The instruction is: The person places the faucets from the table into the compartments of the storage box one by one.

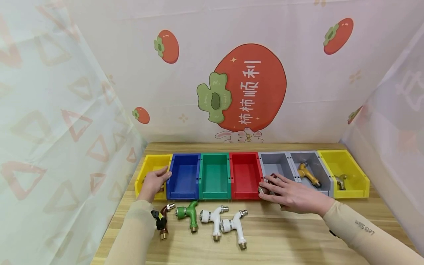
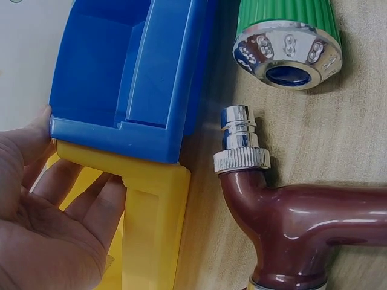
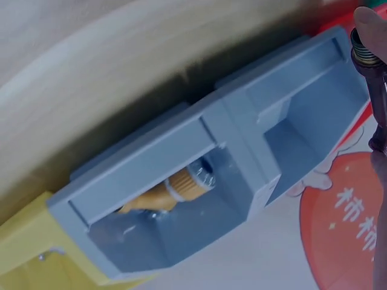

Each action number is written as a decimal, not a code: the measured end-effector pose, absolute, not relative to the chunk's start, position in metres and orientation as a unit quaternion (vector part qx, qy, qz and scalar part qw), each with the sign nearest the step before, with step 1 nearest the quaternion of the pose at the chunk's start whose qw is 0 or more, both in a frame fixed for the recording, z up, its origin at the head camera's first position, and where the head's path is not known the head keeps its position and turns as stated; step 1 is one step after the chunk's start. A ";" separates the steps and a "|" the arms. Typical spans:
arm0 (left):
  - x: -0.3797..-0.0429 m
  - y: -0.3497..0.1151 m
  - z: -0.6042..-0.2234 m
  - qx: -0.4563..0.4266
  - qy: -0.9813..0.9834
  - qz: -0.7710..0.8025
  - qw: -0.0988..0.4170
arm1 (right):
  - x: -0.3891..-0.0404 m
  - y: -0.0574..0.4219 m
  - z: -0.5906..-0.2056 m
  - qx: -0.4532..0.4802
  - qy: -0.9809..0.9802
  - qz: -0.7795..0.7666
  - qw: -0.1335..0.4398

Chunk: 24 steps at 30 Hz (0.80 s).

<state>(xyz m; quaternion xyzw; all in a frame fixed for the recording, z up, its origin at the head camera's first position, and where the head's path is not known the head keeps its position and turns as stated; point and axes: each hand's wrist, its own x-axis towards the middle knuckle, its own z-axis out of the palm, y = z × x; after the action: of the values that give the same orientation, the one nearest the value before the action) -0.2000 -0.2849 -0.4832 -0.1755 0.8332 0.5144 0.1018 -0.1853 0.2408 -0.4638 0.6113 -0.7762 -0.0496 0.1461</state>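
Observation:
My left hand (image 1: 153, 185) is at the leftmost yellow bin (image 1: 139, 189). Its fingers reach inside while the thumb lies against the adjoining blue bin (image 2: 115, 134), so the hand grips the rim between them. Something brass-coloured in the yellow bin is mostly hidden by the hand. A dark bronze faucet (image 3: 376, 90) with a threaded end is held in my right hand (image 1: 294, 195), over the front of the left grey bin (image 1: 275, 159). The fingers cover much of this faucet. Inside the other grey bin (image 1: 326, 184) lies a yellow faucet (image 1: 309, 175).
Before the bins lie a brown faucet (image 1: 163, 221) with a black handle, a green faucet (image 1: 192, 215) and two white faucets (image 1: 216, 222). Between the blue and grey bins stand a green bin (image 1: 215, 176) and a red bin (image 1: 246, 176). A metallic faucet (image 1: 341, 182) sits in the right yellow bin (image 1: 356, 184).

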 end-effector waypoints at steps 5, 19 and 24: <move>-0.199 -0.284 -0.483 -0.175 0.834 0.514 0.100 | -0.192 0.249 -0.461 0.603 -0.784 -0.051 0.138; -0.199 -0.284 -0.484 -0.187 0.830 0.516 0.099 | -0.209 0.263 -0.461 0.581 -0.802 -0.043 0.132; -0.199 -0.284 -0.484 -0.188 0.828 0.519 0.098 | -0.215 0.268 -0.460 0.565 -0.815 -0.038 0.124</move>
<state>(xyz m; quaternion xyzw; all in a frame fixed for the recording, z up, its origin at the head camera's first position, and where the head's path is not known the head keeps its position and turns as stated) -0.1993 -0.2835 -0.4838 -0.1883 0.8277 0.5194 0.0983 -0.2154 0.2683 -0.4603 0.5647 -0.8150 -0.0379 0.1242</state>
